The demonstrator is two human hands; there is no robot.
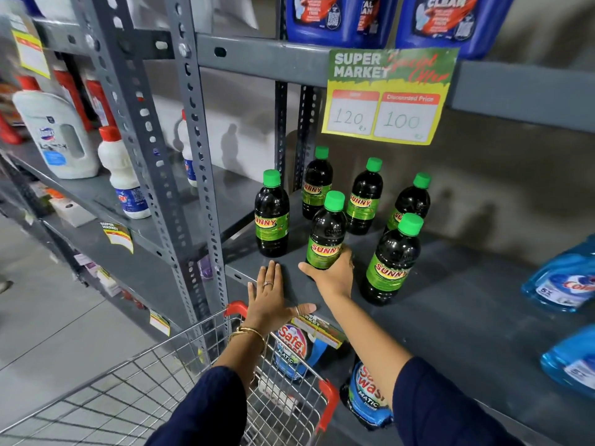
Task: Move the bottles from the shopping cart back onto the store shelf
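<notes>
Several dark Sunny bottles with green caps stand on the grey shelf [450,284]. My right hand [333,275] grips the base of the front middle Sunny bottle [326,233], which stands upright on the shelf. Another bottle [272,217] stands to its left and one [391,262] to its right; three more [363,201] stand behind. My left hand [270,300] lies flat, fingers spread, on the shelf's front edge. The wire shopping cart [161,381] with red corners sits below; I see no bottles in the part of it that shows.
A yellow price sign [389,98] hangs from the shelf above. Blue refill pouches [560,281] lie at the shelf's right. White bottles [125,175] stand on the left bay. Safe Wash packs [367,394] sit on the lower shelf. A grey upright post [199,175] stands left of the bottles.
</notes>
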